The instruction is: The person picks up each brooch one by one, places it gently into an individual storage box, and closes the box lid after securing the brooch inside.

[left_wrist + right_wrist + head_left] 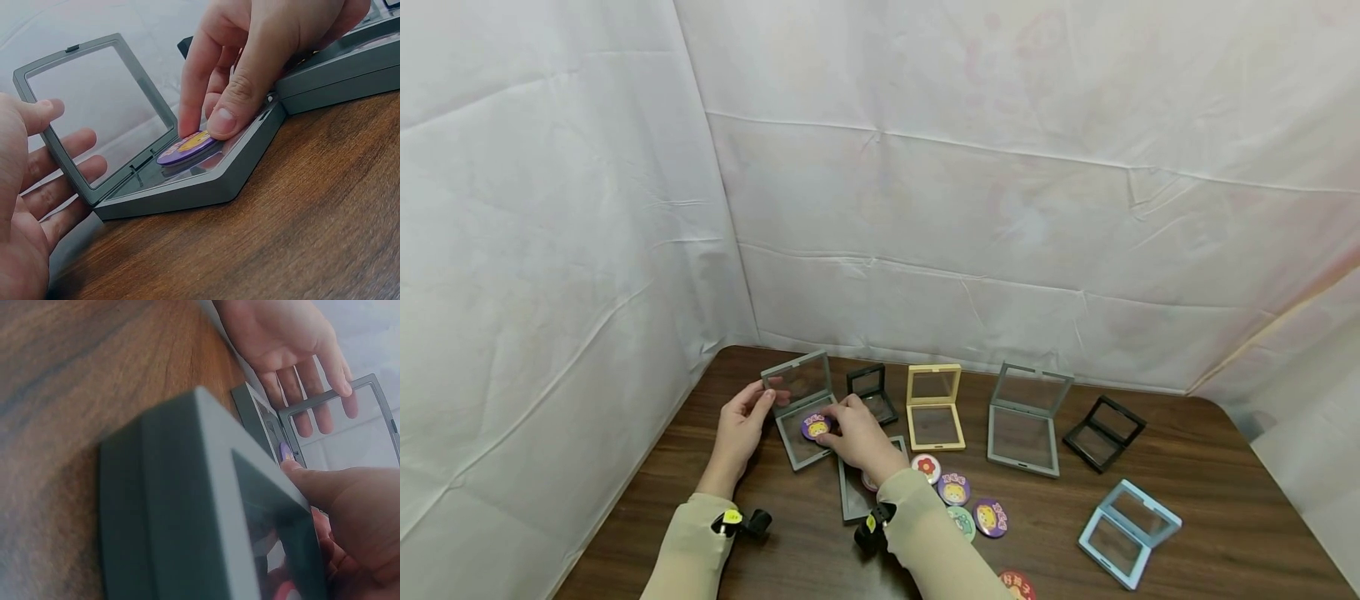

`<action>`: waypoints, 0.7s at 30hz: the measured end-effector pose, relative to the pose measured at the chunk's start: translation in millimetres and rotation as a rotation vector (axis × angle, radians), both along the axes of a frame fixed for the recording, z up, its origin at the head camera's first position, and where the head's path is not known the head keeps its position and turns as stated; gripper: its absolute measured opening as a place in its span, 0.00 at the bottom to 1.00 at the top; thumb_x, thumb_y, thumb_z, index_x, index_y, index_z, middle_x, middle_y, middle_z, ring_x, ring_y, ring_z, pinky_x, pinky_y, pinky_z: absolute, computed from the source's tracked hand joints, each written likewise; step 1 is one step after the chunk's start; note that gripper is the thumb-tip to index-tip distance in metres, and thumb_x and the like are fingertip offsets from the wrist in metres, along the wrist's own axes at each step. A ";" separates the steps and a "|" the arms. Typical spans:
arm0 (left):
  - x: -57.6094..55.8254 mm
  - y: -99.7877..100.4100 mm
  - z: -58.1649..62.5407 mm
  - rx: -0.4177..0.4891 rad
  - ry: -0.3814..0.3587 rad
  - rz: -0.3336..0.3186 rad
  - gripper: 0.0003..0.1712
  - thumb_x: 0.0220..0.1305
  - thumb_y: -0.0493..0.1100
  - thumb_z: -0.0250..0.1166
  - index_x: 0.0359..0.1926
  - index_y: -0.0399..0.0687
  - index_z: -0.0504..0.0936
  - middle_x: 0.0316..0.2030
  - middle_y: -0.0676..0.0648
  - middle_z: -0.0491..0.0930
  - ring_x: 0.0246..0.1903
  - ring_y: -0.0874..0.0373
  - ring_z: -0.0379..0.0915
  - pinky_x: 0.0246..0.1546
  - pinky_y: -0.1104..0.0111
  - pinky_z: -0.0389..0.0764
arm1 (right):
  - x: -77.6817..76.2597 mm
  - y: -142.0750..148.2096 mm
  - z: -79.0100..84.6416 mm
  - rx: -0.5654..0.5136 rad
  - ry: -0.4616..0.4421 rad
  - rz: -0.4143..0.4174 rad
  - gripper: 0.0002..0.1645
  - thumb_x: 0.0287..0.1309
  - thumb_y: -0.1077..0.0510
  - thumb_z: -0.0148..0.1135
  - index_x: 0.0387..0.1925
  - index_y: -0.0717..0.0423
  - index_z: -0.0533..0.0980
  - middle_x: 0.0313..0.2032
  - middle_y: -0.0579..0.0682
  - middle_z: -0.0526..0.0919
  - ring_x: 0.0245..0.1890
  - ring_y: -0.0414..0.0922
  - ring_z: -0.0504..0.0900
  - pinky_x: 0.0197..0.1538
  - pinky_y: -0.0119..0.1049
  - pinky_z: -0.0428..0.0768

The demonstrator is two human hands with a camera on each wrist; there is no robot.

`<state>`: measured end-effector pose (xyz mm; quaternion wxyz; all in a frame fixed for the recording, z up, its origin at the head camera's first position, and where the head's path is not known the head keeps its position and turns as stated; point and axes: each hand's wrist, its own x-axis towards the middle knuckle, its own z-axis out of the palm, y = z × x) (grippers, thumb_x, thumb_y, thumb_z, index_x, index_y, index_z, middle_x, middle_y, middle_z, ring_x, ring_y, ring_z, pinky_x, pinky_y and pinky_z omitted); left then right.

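A grey hinged display frame with clear film panes lies unfolded at the left of the table, its lid raised. My left hand holds the lid by its left side, thumb at the near edge and fingers behind the film. Between thumb and fingers my right hand pinches a round purple badge with a yellow cartoon figure. The badge lies tilted low over the film of the frame's lower half. Beneath my right forearm is a second grey frame, folded, with a badge inside, partly hidden by the hand.
Behind stand an unfolded small black frame, a yellow frame and a grey frame. Farther right are another black frame and a light blue frame. Several loose badges, including a purple badge, lie beside my right sleeve.
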<state>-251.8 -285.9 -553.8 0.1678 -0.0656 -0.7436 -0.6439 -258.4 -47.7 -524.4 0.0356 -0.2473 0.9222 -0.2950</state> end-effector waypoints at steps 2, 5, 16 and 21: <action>-0.2 0.0 0.1 -0.002 0.002 -0.002 0.20 0.86 0.44 0.60 0.67 0.39 0.84 0.52 0.33 0.89 0.49 0.56 0.89 0.58 0.71 0.82 | 0.3 0.1 -0.1 0.002 -0.001 -0.001 0.27 0.73 0.48 0.74 0.68 0.51 0.83 0.52 0.49 0.77 0.48 0.42 0.79 0.57 0.41 0.83; -0.6 -0.2 0.1 -0.003 0.005 -0.003 0.19 0.86 0.44 0.60 0.67 0.39 0.84 0.52 0.32 0.89 0.49 0.55 0.89 0.58 0.70 0.82 | 0.9 -0.2 -0.2 -0.001 -0.005 -0.001 0.28 0.73 0.48 0.74 0.69 0.51 0.83 0.52 0.49 0.77 0.48 0.42 0.78 0.56 0.41 0.82; -0.6 0.2 0.4 0.005 0.002 -0.004 0.19 0.86 0.44 0.60 0.67 0.38 0.84 0.52 0.32 0.89 0.49 0.56 0.89 0.58 0.69 0.82 | 1.9 -0.4 0.8 -0.013 -0.001 -0.004 0.27 0.73 0.49 0.74 0.68 0.51 0.82 0.52 0.50 0.77 0.47 0.43 0.79 0.54 0.41 0.83; -0.6 -0.4 0.1 -0.002 0.008 -0.006 0.19 0.86 0.43 0.60 0.67 0.38 0.84 0.52 0.32 0.89 0.50 0.56 0.89 0.59 0.70 0.82 | 1.7 0.0 -0.6 -0.008 0.021 -0.001 0.26 0.72 0.49 0.75 0.67 0.51 0.83 0.51 0.51 0.77 0.46 0.43 0.79 0.53 0.41 0.83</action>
